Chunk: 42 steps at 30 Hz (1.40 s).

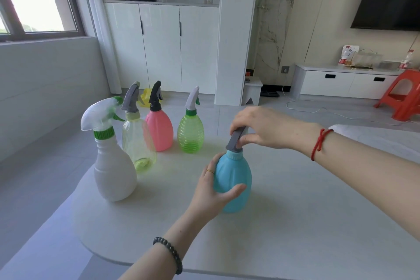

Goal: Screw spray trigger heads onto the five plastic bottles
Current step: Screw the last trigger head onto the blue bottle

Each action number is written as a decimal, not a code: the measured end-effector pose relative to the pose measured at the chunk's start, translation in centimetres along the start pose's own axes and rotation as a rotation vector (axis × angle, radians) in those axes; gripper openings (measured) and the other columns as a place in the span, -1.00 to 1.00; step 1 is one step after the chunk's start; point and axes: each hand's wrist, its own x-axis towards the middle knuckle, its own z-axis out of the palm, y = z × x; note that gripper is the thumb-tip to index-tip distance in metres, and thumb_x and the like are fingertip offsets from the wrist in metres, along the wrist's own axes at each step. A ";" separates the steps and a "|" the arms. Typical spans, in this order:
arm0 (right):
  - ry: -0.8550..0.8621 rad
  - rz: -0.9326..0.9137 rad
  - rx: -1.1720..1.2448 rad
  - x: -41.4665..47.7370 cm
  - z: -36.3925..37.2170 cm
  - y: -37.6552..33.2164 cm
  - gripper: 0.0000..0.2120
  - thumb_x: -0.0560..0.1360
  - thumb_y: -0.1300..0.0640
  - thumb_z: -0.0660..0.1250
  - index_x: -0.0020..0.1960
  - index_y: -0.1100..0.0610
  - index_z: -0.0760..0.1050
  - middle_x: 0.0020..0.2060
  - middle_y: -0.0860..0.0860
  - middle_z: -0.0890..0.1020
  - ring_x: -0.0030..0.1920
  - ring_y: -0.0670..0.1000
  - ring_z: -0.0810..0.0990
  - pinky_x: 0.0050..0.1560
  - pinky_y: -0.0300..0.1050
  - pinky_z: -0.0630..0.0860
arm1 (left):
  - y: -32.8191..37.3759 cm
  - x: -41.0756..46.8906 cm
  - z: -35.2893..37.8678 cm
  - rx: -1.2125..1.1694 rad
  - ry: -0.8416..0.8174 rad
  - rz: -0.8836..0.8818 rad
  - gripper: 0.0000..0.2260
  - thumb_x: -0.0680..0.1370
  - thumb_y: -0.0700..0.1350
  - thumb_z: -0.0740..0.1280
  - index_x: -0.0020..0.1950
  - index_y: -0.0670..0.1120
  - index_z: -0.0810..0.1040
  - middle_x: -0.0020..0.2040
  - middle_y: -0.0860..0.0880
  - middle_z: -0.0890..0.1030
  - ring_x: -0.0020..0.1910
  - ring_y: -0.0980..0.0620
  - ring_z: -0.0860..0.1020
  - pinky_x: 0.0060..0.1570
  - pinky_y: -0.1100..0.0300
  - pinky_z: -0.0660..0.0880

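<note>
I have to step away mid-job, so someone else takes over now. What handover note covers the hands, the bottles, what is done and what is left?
Left hand: gripping the body of the blue bottle, which stands upright on the table.
Right hand: closed on the grey trigger head seated at the blue bottle's neck.
Elsewhere: white bottle, clear yellow bottle, pink bottle and green bottle stand farther back on the left, each with a trigger head on.
Done: four bottles appear finished.
Left: tighten the blue bottle's head; how far it is threaded cannot be told.
</note>
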 end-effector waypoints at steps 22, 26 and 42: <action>0.439 0.318 0.413 -4.5 7.3 -2.7 -0.20 0.42 -0.03 0.34 0.46 -0.15 -0.12 0.51 -0.01 -0.08 0.50 -0.05 -0.10 0.47 -0.04 -0.04 | 0.4 -0.8 -0.8 0.198 -0.005 0.010 -0.30 0.31 0.20 0.41 0.35 0.23 0.14 0.18 0.07 0.28 0.14 0.14 0.33 0.12 0.22 0.29; 0.456 0.534 0.951 -6.5 12.7 -3.5 -0.25 0.47 0.06 0.30 0.45 -0.11 -0.12 0.47 -0.11 0.08 0.47 -0.06 0.12 0.45 -0.10 0.11 | 0.0 -1.5 -1.7 0.131 -0.057 0.016 -0.42 0.38 0.19 0.34 0.32 0.29 0.16 0.28 0.09 0.30 0.23 0.11 0.37 0.23 0.12 0.36; 0.341 0.460 1.045 6.8 15.2 -8.4 -0.19 0.23 0.03 0.51 0.37 -0.01 0.18 0.20 -0.01 0.48 0.16 0.01 0.49 0.14 0.02 0.52 | -1.9 3.0 -9.5 0.042 0.305 -0.041 -0.52 0.43 -0.08 0.39 0.22 0.24 0.25 0.15 0.02 0.43 0.12 0.03 0.46 0.04 0.04 0.53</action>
